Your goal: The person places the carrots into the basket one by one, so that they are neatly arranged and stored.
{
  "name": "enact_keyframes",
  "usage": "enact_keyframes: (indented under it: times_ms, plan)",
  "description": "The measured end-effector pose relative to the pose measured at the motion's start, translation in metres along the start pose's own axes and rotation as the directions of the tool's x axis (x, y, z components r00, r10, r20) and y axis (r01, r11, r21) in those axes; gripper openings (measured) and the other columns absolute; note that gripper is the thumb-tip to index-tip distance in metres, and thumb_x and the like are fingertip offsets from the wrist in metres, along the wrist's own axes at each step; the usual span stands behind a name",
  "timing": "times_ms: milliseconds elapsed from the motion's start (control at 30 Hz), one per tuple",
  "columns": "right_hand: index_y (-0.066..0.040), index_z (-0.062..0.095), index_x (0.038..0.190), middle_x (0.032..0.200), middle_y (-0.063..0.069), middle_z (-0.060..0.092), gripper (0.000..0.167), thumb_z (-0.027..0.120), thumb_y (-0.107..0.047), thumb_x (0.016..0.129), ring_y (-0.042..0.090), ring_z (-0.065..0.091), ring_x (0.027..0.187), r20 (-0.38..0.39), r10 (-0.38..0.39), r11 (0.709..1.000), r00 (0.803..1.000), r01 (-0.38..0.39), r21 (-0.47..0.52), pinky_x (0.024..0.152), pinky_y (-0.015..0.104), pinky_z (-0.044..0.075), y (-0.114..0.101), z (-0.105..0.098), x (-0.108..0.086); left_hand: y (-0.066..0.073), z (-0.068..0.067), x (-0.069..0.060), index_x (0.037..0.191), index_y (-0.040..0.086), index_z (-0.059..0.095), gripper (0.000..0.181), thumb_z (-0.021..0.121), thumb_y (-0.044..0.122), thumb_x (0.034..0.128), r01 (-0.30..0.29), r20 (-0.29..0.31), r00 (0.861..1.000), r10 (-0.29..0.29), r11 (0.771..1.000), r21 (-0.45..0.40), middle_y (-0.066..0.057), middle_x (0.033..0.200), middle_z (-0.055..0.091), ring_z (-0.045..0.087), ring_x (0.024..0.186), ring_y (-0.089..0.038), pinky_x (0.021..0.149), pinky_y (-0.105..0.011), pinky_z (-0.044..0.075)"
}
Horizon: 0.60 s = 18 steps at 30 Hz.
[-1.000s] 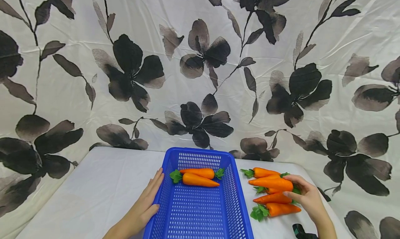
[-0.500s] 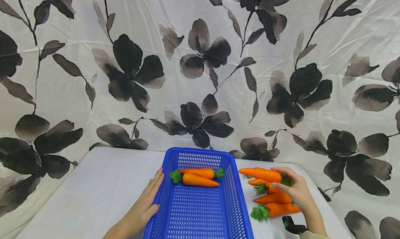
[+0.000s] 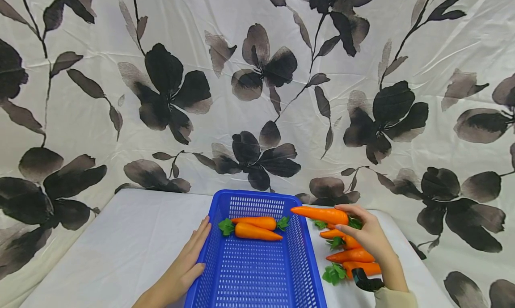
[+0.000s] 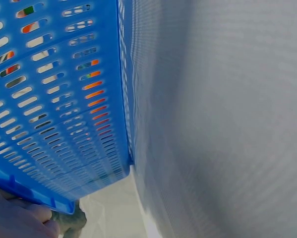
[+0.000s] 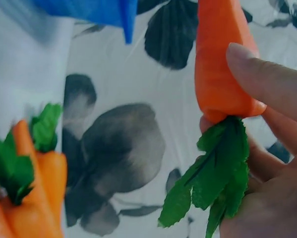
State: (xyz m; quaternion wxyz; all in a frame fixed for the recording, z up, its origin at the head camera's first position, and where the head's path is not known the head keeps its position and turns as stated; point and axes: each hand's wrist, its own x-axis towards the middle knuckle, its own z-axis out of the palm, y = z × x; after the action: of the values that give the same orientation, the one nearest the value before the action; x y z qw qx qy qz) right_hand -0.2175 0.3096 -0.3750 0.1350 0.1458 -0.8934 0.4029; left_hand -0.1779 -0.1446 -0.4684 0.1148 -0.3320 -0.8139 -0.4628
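Take the blue plastic basket point(image 3: 255, 272) as the dial, its far end in the head view being twelve. The right hand point(image 3: 370, 233) is between two and three o'clock, outside the basket, pinching the held carrot point(image 3: 322, 215) between thumb and fingers near its leafy end. In the right wrist view the thumb lies on the orange root, and the green leaves hang below it beside the palm. From the basket's centre, this carrot is toward two o'clock; its tip points just past nine and overlaps the basket's rim in the head view.

The left hand point(image 3: 186, 259) is at nine o'clock, its fingers extended against the outer wall and grasping nothing.

Inside the basket, two carrots point(image 3: 259, 232) lie side by side toward twelve, the nearer with leaves to nine, the farther with leaves to three.

At three o'clock, loose carrots point(image 3: 351, 255) lie close together on the white bench point(image 3: 120, 241), partly covered, so their number is uncertain. A black wrist device point(image 3: 365, 282) and a pale sleeve point(image 3: 396, 297) are just past three. Floral cloth point(image 3: 261, 160) hangs beyond the bench at twelve.
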Motion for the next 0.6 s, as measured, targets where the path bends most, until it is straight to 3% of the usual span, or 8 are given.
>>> enact_keyframes:
  times_ms: [267,367,500,600]
  plan:
    - [-0.009,0.066,0.127,0.119,0.007,0.065,0.043,0.077,-0.016,0.085,0.027,0.061,0.107,0.044,0.015,1.0,0.999,-0.015,0.01,0.092,0.045,0.05,-0.026,0.01,0.016,0.003,0.001,0.001,0.157,-0.003,0.014,0.081,0.042,-0.003,0.0803,-0.018,-0.036,0.999,0.018,1.0,-0.016,-0.021,0.164,0.004,0.002,0.152,-0.026,0.114,-0.014,-0.007]
    - [-0.008,0.067,0.125,0.119,0.011,0.065,0.043,0.078,-0.011,0.084,0.03,0.061,0.105,0.061,0.041,0.998,0.997,-0.043,0.04,0.085,0.042,0.054,-0.034,0.015,0.023,0.002,0.001,0.001,0.156,-0.004,0.014,0.081,0.042,-0.003,0.0802,-0.017,-0.036,0.999,0.017,1.0,-0.014,-0.021,0.164,0.004,0.002,0.152,-0.026,0.114,-0.014,-0.007]
    - [-0.006,0.067,0.125,0.117,0.015,0.064,0.043,0.078,-0.007,0.083,0.029,0.062,0.097,0.092,0.082,0.995,0.992,-0.087,0.048,0.066,0.033,0.057,-0.045,0.024,0.032,0.001,0.0,0.001,0.157,-0.004,0.012,0.082,0.043,-0.004,0.08,-0.005,-0.015,1.0,0.005,1.0,-0.009,-0.022,0.164,0.003,0.0,0.152,-0.026,0.114,-0.015,-0.008]
    - [-0.005,0.067,0.123,0.113,0.014,0.065,0.042,0.078,-0.006,0.083,0.026,0.062,0.093,0.11,0.086,0.996,0.99,-0.088,0.013,0.068,0.032,0.055,-0.051,0.032,0.04,0.001,-0.001,0.0,0.157,-0.003,0.011,0.083,0.043,-0.004,0.0797,0.009,0.001,1.0,-0.009,1.0,-0.009,-0.021,0.164,0.001,-0.001,0.152,-0.027,0.114,-0.016,-0.008]
